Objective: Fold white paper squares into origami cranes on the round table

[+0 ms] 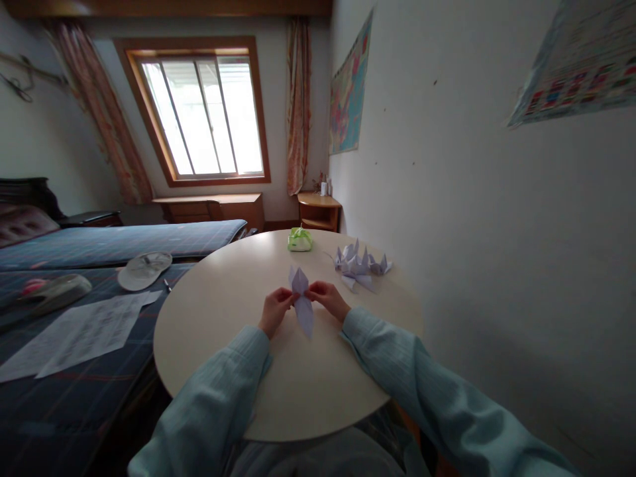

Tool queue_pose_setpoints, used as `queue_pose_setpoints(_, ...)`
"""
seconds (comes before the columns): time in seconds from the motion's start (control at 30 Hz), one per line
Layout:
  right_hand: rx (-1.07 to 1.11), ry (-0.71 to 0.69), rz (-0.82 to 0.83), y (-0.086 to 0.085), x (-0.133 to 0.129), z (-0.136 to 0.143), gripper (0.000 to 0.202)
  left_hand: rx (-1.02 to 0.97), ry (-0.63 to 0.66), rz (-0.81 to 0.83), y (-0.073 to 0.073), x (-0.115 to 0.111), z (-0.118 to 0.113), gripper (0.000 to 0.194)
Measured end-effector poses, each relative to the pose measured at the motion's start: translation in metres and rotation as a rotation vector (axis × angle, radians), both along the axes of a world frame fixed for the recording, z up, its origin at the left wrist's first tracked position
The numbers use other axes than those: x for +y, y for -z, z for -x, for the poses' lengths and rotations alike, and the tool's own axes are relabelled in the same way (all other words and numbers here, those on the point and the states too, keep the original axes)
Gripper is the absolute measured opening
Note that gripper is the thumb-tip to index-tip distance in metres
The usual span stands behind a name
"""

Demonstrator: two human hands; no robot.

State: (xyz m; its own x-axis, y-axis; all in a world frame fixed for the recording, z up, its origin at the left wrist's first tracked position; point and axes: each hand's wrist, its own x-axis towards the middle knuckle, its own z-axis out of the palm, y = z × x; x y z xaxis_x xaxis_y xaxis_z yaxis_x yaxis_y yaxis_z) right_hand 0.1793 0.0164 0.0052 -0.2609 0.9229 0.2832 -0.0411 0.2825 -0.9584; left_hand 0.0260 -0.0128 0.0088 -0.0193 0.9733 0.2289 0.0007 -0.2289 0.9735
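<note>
Between my two hands is a piece of folded pale-violet paper (303, 313), long and pointed at its upper and lower ends. My left hand (276, 310) pinches its left edge near the middle. On the opposite edge, my right hand (328, 298) pinches the paper with fingertips close together. Both hands are held just over the round table (218, 311); whether they touch its top I cannot tell. Beyond my right hand lies a cluster of folded paper pieces (356, 260) in the same pale violet, several with pointed tips like origami cranes.
A green-and-white tissue pack (300, 240) sits at the table's far side. Left of the table, a bed (149, 331) bears printed sheets (84, 331), a white cap (144, 270) and a pen (167, 285). The white wall (487, 265) stands close on the right.
</note>
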Motion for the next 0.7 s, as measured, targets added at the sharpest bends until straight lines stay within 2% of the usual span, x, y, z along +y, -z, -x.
queue_pose_setpoints(0.2,0.089,-0.087,0.028,-0.0025,-0.0031,0.0011,0.03,-0.012,0.02,0.023,-0.0039,-0.0035,0.0003,0.027)
queue_pose_setpoints(0.47,0.07,0.021,0.051,-0.0028,-0.003,0.0,0.024,-0.021,0.078,0.01,-0.0014,-0.0022,-0.0004,0.026)
queue_pose_setpoints(0.7,0.055,0.014,0.056,-0.002,-0.0027,-0.0002,0.024,0.0,0.059,-0.032,0.0024,-0.0004,-0.0014,0.027)
